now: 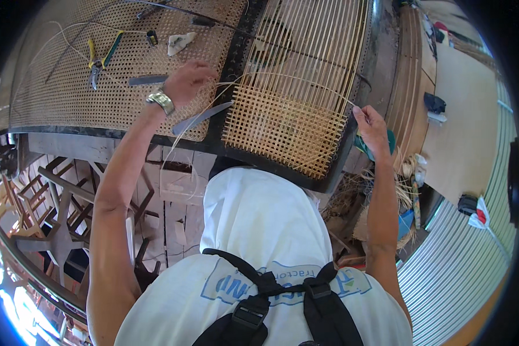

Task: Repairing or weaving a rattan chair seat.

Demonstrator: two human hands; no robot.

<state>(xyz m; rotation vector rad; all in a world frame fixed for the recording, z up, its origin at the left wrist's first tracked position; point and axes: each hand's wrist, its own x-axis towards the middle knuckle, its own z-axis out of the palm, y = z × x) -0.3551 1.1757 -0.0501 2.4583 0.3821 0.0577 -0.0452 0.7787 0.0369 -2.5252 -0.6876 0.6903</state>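
A cane panel (pixel 285 130) lies before me on a dark frame (pixel 216 124), woven in open squares near me, with bare parallel strands (pixel 314 40) beyond. At its right edge, the thumb and finger of my right hand (pixel 373 126) pinch the end of a thin cane strand (pixel 323 86). That strand bows leftward across the panel. Over the finer cane mesh at left, my left hand (pixel 190 82) has bent fingers near several strand lengths; whether it grips one is unclear. A flat grey pointed tool (pixel 202 118) lies just below it, and another flat grey strip (pixel 148 81) lies beside the wrist.
Pruning shears (pixel 100 62), a small dark cylinder (pixel 151 38) and a white lump (pixel 180 43) rest on the mesh (pixel 63 104). Wooden chair frames (pixel 57 213) crowd the lower left. Cane scraps (pixel 409 179) pile at right, near a pale board (pixel 461 127).
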